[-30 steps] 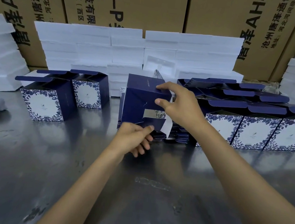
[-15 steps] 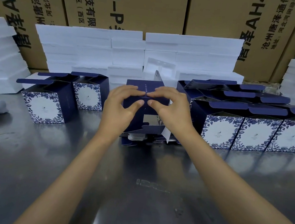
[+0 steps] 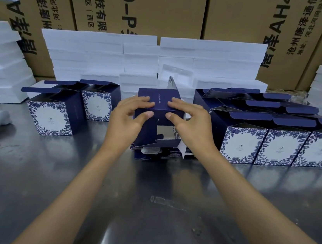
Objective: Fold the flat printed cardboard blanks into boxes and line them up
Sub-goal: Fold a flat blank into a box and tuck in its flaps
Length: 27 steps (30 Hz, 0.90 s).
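Half-folded navy box (image 3: 158,109) stands on the stack of flat blanks (image 3: 158,152) mid-counter (image 3: 145,211) — left hand (image 3: 128,119) and right hand (image 3: 191,123) grip its upper edges, fingers on top, thumbs in front — likely light, thin, easily creased card, best held along folds.

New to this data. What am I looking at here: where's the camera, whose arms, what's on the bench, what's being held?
There is no robot. One wide-angle camera sits on a person's head, looking forward and down, so the two bare arms are the wearer's own. The left hand and right hand grip a dark blue box that is half folded, with flaps hanging loose below. It stands over a low stack of flat blanks on a shiny metal table. Finished boxes with blue floral fronts stand at the left and in rows at the right, lids open. White foam blocks and brown cartons are stacked behind.
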Tool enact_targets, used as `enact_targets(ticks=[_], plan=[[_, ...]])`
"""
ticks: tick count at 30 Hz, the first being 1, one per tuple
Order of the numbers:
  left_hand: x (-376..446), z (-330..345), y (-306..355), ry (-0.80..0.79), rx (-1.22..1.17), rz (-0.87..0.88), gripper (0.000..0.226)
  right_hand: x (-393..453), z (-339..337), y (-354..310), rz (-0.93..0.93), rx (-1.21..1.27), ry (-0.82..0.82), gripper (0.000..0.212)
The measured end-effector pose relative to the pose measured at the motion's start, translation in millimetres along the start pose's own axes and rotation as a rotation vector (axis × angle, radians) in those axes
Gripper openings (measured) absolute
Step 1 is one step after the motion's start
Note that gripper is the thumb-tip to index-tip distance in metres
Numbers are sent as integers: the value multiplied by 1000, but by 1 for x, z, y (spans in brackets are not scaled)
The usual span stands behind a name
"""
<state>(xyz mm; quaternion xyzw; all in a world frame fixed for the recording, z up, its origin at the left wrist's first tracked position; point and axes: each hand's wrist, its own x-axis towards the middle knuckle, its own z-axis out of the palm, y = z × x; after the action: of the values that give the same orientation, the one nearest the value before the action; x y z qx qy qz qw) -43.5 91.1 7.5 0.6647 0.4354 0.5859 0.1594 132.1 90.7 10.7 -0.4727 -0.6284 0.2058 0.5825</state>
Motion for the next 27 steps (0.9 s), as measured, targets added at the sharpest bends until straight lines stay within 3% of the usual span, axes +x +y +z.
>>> enact_targets(ticks=[8,13,16,19,22,27], plan=[[-3,-3,-3,-27,-47,-33,32,-1,-11,3,166,252,38,31],[-13,4,-7,25,218,262,30,-7,-15,12,200,238,30,34],[-19,8,-10,-78,304,409,27,-7,-13,12,189,258,45,26],[-20,10,-15,-145,424,438,39,-7,-15,10,210,290,43,18],[-15,11,-21,-175,592,421,52,-9,-20,12,264,308,-32,33],[-9,17,-26,-73,616,412,35,-11,-21,21,311,231,-261,46]])
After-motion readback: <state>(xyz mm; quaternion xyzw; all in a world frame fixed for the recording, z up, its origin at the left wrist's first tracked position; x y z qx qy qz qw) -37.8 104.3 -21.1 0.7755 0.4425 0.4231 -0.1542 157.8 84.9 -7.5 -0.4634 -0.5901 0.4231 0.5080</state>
